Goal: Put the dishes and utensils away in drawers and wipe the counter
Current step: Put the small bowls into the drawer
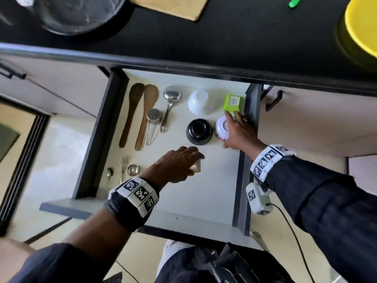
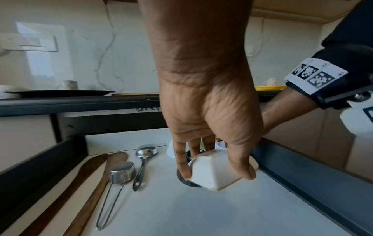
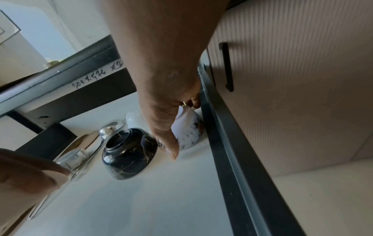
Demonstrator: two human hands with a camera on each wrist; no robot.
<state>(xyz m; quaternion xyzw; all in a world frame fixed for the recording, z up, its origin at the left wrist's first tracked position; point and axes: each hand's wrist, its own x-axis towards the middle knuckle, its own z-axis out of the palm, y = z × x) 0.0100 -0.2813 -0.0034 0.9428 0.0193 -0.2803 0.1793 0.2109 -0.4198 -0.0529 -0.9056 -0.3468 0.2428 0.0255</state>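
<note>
The white drawer (image 1: 214, 193) is pulled out under the black counter (image 1: 224, 37). My left hand (image 1: 179, 166) grips a small cream faceted bowl (image 2: 216, 172), upside down, just above the drawer floor in front of the black bowl (image 1: 199, 131). My right hand (image 1: 238, 131) holds a white speckled bowl (image 3: 189, 129), upside down on the drawer floor between the black bowl (image 3: 129, 153) and the drawer's right wall (image 3: 228, 143). Behind them sit a white ribbed bowl (image 1: 201, 102) and a green box (image 1: 233, 102).
At the drawer's left lie two wooden spatulas (image 1: 138, 115), a steel ladle (image 1: 170, 105), a small steel cup with wire handle (image 1: 153, 123), a fork (image 1: 123, 166) and spoons (image 1: 109, 176). On the counter stand a glass bowl (image 1: 81, 15), a wooden board (image 1: 173, 7) and a yellow bowl (image 1: 361, 27).
</note>
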